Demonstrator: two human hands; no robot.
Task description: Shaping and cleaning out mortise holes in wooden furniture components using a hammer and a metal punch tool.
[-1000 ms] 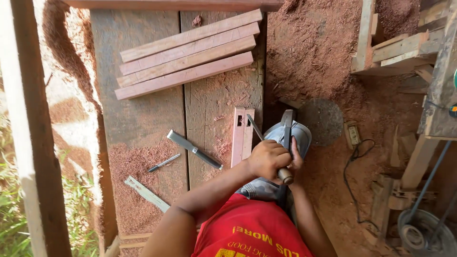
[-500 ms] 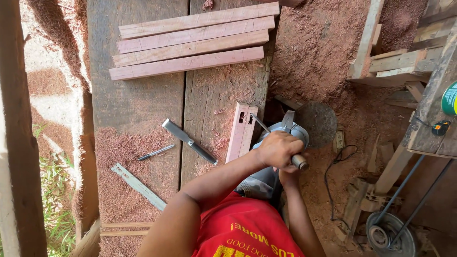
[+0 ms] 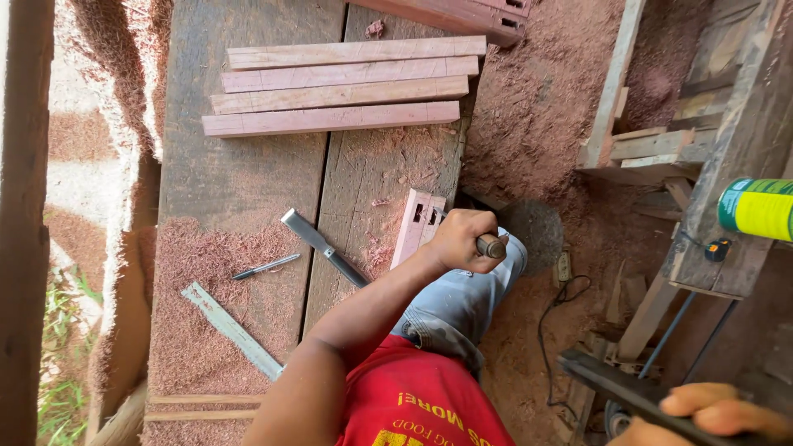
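My left hand [image 3: 457, 239] is closed round the handle of a chisel [image 3: 493, 245] whose metal-ringed end sticks out past my fingers. It is held against a short reddish wood block [image 3: 415, 225] with rectangular slots cut in it, lying at the bench's right edge beside my jeans-clad knee [image 3: 462, 301]. My right hand [image 3: 717, 410] is at the lower right corner, fingers resting over a long dark bar-like tool [image 3: 628, 392]; what kind of tool it is cannot be told.
On the plank bench [image 3: 239, 182] lie several reddish slats [image 3: 339, 87], a second chisel [image 3: 322, 246], a pen [image 3: 264, 266] and a metal ruler [image 3: 231, 330]. Sawdust covers the ground [image 3: 537, 124]. Wooden frames [image 3: 661, 149], a green-yellow can [image 3: 756, 206] and a cable [image 3: 562, 318] are at right.
My right hand has left the chisel handle and swung down to the lower right onto the dark tool. My left hand stays on the chisel at the slotted block.
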